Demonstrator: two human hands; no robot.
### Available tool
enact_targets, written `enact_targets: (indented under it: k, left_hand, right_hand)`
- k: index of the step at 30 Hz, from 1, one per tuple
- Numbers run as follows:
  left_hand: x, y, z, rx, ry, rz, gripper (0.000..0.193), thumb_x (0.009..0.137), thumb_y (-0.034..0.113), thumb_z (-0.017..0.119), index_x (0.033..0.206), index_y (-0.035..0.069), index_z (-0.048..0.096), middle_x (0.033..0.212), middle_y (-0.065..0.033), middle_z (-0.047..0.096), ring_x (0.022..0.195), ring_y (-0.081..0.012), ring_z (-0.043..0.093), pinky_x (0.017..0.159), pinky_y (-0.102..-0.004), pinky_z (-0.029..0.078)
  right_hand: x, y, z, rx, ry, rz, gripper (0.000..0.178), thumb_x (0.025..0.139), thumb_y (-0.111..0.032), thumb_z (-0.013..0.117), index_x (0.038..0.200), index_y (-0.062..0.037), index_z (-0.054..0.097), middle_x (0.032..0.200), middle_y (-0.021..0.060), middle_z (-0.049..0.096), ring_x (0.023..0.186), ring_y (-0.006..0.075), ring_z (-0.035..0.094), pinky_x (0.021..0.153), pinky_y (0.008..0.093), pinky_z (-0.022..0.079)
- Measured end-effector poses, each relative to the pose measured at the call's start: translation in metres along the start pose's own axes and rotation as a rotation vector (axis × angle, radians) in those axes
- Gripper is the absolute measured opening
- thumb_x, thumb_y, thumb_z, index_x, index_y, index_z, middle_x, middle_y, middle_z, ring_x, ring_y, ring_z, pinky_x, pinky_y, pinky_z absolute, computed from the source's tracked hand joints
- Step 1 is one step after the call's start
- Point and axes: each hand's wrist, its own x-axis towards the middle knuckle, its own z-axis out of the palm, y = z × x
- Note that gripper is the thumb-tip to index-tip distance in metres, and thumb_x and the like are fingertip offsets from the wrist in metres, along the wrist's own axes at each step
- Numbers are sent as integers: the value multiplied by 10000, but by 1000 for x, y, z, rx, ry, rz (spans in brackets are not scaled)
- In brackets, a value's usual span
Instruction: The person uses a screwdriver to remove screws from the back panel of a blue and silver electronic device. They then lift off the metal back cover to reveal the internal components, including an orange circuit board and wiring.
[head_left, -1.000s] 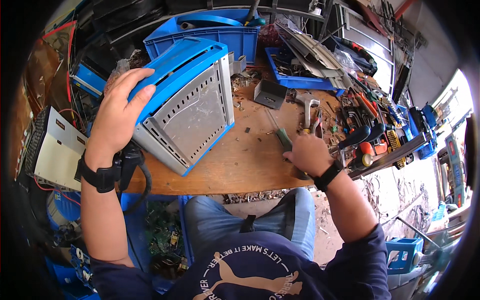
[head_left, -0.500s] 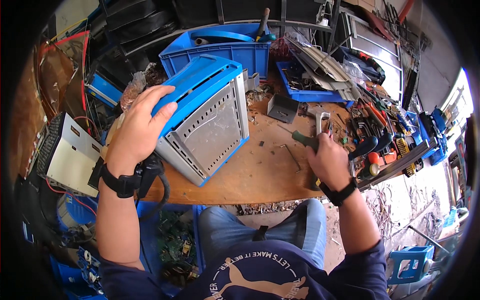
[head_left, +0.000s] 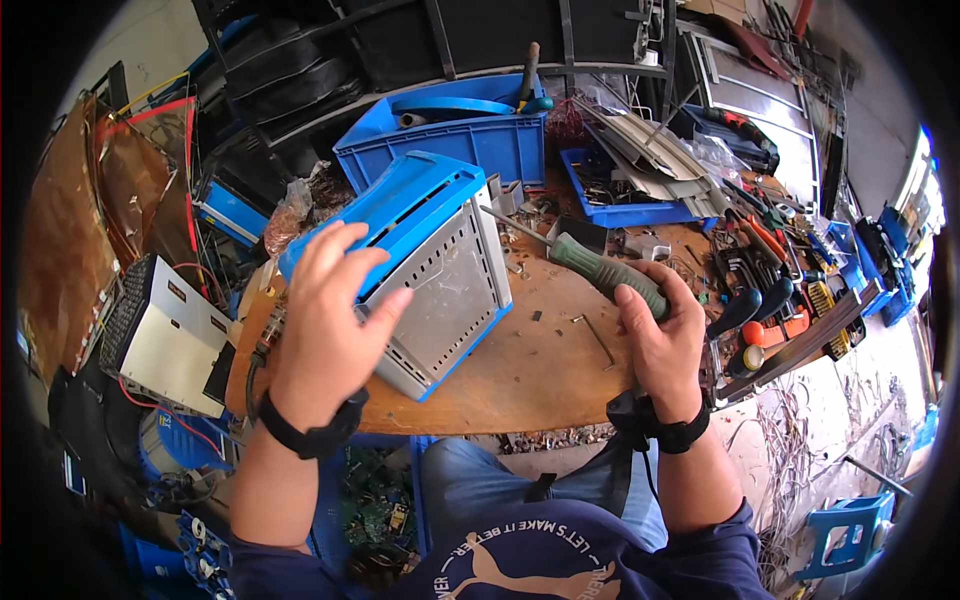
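A boxy metal case (head_left: 445, 275) with a blue frame and slotted grey side panel stands at an angle on the wooden workbench (head_left: 545, 350). Over its near left edge is my left hand (head_left: 335, 320), fingers spread and apart, holding nothing; whether the fingertips touch the blue top cannot be made out. My right hand (head_left: 668, 335) grips a green-handled screwdriver (head_left: 605, 272) above the bench. Its shaft points left and away, with the tip close to the case's right edge. An L-shaped hex key (head_left: 597, 342) lies on the bench between the case and my right hand.
Behind the case stands a blue crate (head_left: 450, 140); a blue tray (head_left: 635, 212) with metal strips is at the back right. Many hand tools (head_left: 765, 270) crowd the right side. A bin of circuit boards (head_left: 378, 500) sits below the bench, and a white box (head_left: 170, 330) stands left.
The screwdriver has been lifted off the right side and swung toward the case. My left hand has come nearer and right, its fingers now spread. The whole view has shifted slightly.
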Motion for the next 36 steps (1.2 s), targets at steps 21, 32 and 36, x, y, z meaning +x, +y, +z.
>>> enact_targets:
  k: [21, 32, 36]
  left_hand:
    - [0, 19, 31, 262, 60, -42, 340, 730, 104, 763, 981, -1, 560, 1273, -233, 506, 1196, -400, 476, 1023, -479, 356]
    - [3, 19, 41, 286, 110, -57, 302, 730, 71, 746, 935, 10, 533, 1246, -219, 504, 1170, -393, 482, 1008, -473, 364]
    - [1, 19, 40, 282, 124, -47, 302, 728, 65, 745, 934, 7, 533, 1238, -218, 506, 1166, -395, 482, 1002, -473, 368]
  right_hand:
    - [7, 3, 13, -9, -18, -12, 303, 855, -132, 697, 1080, 55, 618, 799, 56, 645, 713, 81, 573, 651, 236, 474]
    - [7, 12, 13, 53, -33, -1, 319, 876, -120, 675, 1126, 59, 590, 844, 51, 638, 730, 73, 571, 644, 223, 471]
    - [8, 13, 12, 89, -58, 71, 317, 877, -127, 677, 1119, 60, 592, 868, 58, 638, 735, 76, 579, 647, 224, 475]
